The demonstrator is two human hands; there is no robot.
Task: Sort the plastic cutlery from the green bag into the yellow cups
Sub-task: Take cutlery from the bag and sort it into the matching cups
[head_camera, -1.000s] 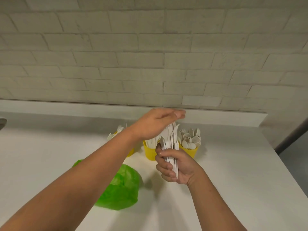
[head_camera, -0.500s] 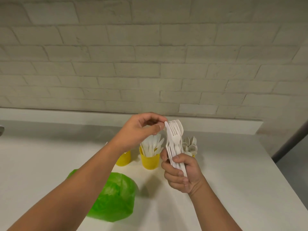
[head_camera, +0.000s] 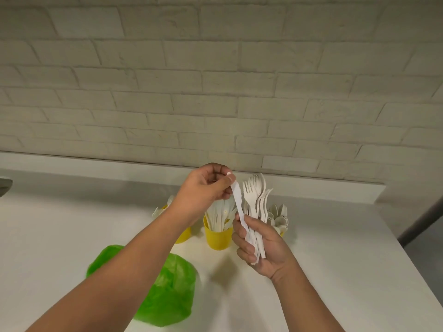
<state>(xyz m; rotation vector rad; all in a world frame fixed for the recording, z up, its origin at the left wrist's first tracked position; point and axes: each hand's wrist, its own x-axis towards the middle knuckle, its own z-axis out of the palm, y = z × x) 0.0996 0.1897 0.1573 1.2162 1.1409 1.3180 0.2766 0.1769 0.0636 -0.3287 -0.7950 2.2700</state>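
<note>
My right hand (head_camera: 260, 245) grips a bundle of white plastic forks (head_camera: 256, 200), tines up, above the counter. My left hand (head_camera: 203, 190) pinches the tip of a white plastic knife (head_camera: 238, 202) whose handle still sits in that bundle. Behind the hands stand three yellow cups: the middle cup (head_camera: 217, 237) holds knives, the right cup (head_camera: 279, 219) holds spoons and is mostly hidden by my right hand, the left cup (head_camera: 183, 234) is largely hidden by my left wrist. The crumpled green bag (head_camera: 167, 291) lies on the counter under my left forearm.
The white counter (head_camera: 335, 271) ends at a raised ledge against a pale brick wall (head_camera: 215, 92). Its right edge drops to a grey floor (head_camera: 426, 255). A grey object (head_camera: 4, 186) pokes in at the far left edge.
My left hand went from lying flat over the bundle to pinching one knife and drawing it up and to the left out of the forks. My right hand kept its grip.
</note>
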